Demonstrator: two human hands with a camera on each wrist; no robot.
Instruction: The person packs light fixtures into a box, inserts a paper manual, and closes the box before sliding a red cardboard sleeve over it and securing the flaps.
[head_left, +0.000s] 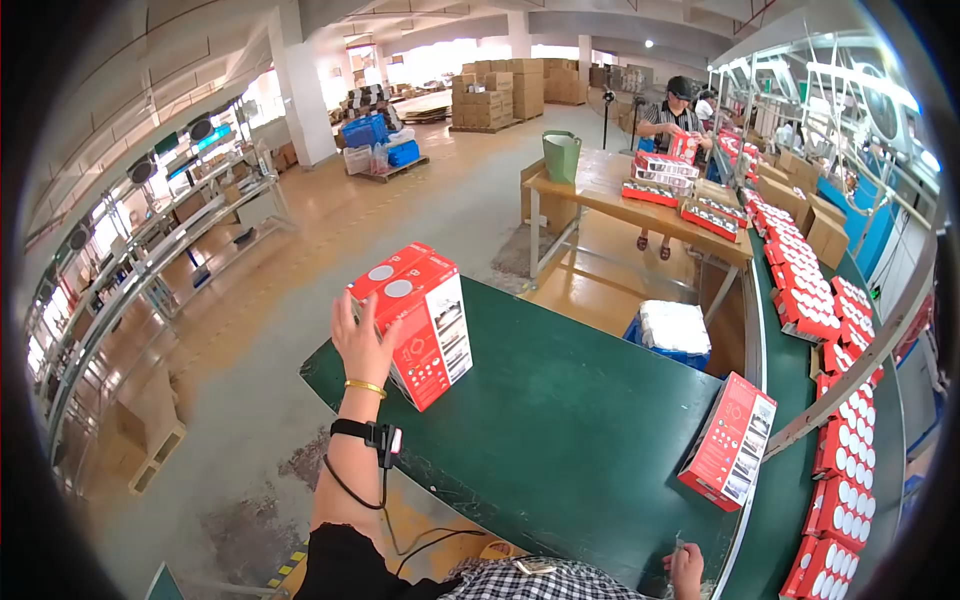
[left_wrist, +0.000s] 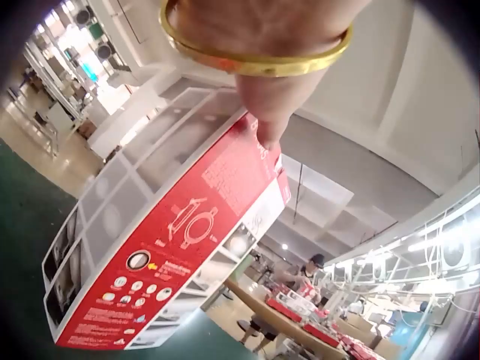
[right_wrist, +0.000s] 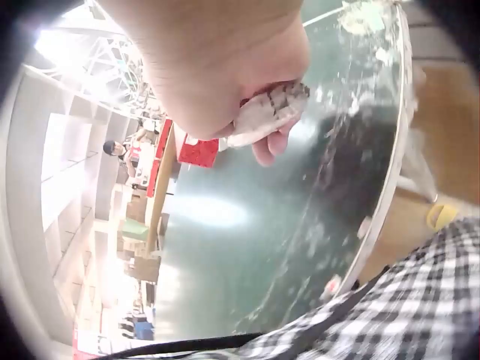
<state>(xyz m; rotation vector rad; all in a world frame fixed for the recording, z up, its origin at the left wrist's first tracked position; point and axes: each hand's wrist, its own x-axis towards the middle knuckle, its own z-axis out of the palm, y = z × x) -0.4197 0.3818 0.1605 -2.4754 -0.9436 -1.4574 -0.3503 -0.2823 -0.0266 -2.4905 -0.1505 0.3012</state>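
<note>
A red and white box (head_left: 430, 335) stands at the table's left corner, its top showing white circles. My left hand (head_left: 362, 345) grips its upper left part, fingers spread over the top edge and thumb against the red face. In the left wrist view a digit of the left hand (left_wrist: 274, 112) lies against the upper end of the box (left_wrist: 172, 247). Near the table's front edge, my right hand (head_left: 686, 570) is curled round a crumpled whitish piece (right_wrist: 266, 116), perhaps plastic; the right hand (right_wrist: 217, 67) hides part of it.
Another red box (head_left: 730, 440) leans at the right of the green table (head_left: 560, 400). Beyond it, rows of red boxes with white discs (head_left: 845, 440) line the conveyor. A wooden table (head_left: 610, 190) with a green bin (head_left: 562, 158) stands ahead; a person (head_left: 672, 120) works beside it.
</note>
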